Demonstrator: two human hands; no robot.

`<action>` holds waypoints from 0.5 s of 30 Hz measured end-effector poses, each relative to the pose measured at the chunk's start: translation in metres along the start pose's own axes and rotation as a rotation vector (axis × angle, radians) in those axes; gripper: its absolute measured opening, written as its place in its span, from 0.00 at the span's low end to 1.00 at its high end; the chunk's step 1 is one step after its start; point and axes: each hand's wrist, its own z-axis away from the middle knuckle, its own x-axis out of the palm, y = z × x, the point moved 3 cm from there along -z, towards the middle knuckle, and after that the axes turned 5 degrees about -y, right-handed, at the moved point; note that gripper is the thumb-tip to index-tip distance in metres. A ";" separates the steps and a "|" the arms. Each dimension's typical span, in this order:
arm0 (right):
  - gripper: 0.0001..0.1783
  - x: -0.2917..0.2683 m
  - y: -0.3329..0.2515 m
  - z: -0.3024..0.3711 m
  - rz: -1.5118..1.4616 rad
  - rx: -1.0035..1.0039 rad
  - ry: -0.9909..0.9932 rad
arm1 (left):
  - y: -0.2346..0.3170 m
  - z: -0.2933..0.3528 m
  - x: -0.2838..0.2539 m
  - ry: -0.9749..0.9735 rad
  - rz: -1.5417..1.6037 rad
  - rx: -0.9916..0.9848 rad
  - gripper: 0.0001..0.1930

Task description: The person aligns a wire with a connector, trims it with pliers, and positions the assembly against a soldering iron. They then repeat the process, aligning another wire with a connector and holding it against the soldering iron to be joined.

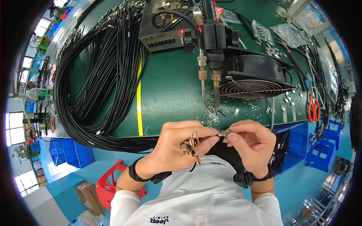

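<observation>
At the table's front edge, my left hand [169,147] is closed around several black cables, whose ends [192,143] with orange wires and small metal parts stick out of the fist. Its thumb and forefinger pinch one cable end that points right. My right hand [253,145] pinches a small metal connector [225,133] at that cable end; whether the two are joined I cannot tell. Just beyond my fingers a mounted soldering iron [216,94] points down at the table, with a thin metal solder feed tube [203,86] beside it. Neither hand touches the iron.
A thick bundle of black cables [94,83] covers the left side of the green table [166,98]. A grey control box [162,41] and a black fan [252,75] stand behind the iron. Red-handled scissors [313,109] lie right. A red stool [107,184] stands lower left.
</observation>
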 end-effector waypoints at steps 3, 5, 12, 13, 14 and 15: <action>0.12 0.000 0.004 -0.008 -0.006 -0.020 -0.027 | -0.001 -0.003 -0.002 0.028 -0.035 -0.034 0.06; 0.12 0.001 0.005 -0.014 0.025 -0.036 -0.032 | -0.003 -0.004 -0.002 0.044 -0.054 -0.054 0.06; 0.11 0.004 0.005 -0.027 0.085 -0.071 -0.048 | -0.012 -0.004 -0.003 0.169 0.125 -0.138 0.04; 0.11 0.005 0.005 -0.028 0.079 -0.074 -0.041 | -0.011 -0.005 -0.003 0.168 0.125 -0.140 0.04; 0.11 0.005 0.005 -0.029 0.073 -0.076 -0.034 | -0.010 -0.005 -0.003 0.174 0.152 -0.173 0.04; 0.11 0.006 0.005 -0.030 0.067 -0.079 -0.027 | -0.009 -0.005 -0.004 0.179 0.179 -0.205 0.04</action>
